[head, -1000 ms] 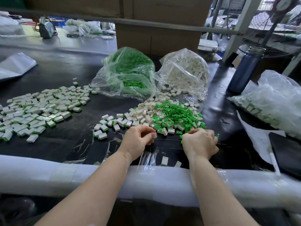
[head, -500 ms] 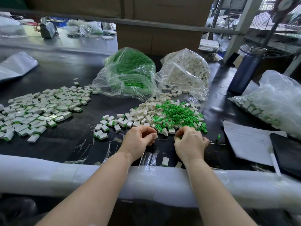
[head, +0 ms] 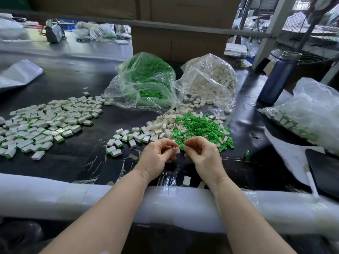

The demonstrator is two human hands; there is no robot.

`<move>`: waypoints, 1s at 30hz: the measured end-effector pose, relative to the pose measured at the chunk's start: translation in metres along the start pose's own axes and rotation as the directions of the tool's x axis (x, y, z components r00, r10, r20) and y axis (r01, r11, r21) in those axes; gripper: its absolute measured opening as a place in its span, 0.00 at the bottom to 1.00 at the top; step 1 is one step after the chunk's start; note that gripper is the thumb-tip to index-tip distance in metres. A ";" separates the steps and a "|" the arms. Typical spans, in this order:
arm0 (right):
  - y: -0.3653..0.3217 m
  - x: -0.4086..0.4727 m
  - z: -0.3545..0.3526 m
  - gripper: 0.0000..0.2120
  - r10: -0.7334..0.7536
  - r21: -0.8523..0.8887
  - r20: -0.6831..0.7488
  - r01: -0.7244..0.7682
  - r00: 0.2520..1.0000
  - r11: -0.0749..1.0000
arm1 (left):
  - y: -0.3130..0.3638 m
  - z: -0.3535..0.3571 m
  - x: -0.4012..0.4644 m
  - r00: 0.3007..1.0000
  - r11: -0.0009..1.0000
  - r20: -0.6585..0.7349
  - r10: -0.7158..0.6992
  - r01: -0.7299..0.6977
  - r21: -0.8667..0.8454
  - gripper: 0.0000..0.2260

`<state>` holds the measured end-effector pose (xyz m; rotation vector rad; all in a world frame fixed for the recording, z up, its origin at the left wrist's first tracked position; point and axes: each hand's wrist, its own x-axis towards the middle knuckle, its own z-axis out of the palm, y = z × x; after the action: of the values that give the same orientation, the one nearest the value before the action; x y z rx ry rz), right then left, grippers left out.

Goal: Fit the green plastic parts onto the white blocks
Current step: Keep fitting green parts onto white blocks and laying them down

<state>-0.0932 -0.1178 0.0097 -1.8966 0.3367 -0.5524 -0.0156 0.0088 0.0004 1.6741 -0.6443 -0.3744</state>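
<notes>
Left hand pinches white block; right hand grip's contents hidden.

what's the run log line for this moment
step: fitting | left hand: pinches white block | right hand: fingers curled, contents hidden | loose green parts: beyond hands

On the black desk lie bright green parts among plain white blocks, beside clear bags, one filled green and one white, a dark blue bottle and white paper.
</notes>
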 end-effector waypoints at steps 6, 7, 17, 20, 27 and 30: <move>-0.004 -0.002 -0.002 0.13 0.046 0.133 0.052 -0.053 0.998 0.990 | 0.001 0.001 0.000 1.000 1.000 0.003 0.006 -0.006 0.005 0.08; -0.005 -0.002 -0.002 0.12 0.055 0.128 0.049 -0.061 0.997 0.990 | 0.001 0.001 0.000 1.000 1.000 0.004 0.009 -0.009 0.004 0.08; -0.003 -0.001 -0.001 0.10 0.022 0.058 0.026 -0.023 0.999 0.998 | 0.000 0.000 0.000 1.000 1.000 0.008 0.025 -0.025 0.007 0.08; -0.002 -0.002 -0.001 0.09 0.013 0.060 0.041 -0.015 0.999 0.998 | 0.001 0.000 0.000 1.000 0.999 0.007 0.027 -0.027 0.022 0.07; -0.003 -0.001 -0.001 0.07 0.026 0.073 0.036 -0.028 0.999 0.997 | 0.003 -0.001 -0.001 1.000 0.999 0.005 0.029 -0.029 0.016 0.06; -0.003 -0.002 -0.001 0.05 0.031 0.082 0.086 -0.038 0.996 0.996 | 0.003 -0.002 -0.002 1.000 1.000 0.011 0.027 -0.027 0.010 0.07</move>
<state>-0.0956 -0.1163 0.0125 -1.8247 0.2858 -0.4546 -0.0166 0.0109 0.0035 1.6725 -0.6772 -0.3610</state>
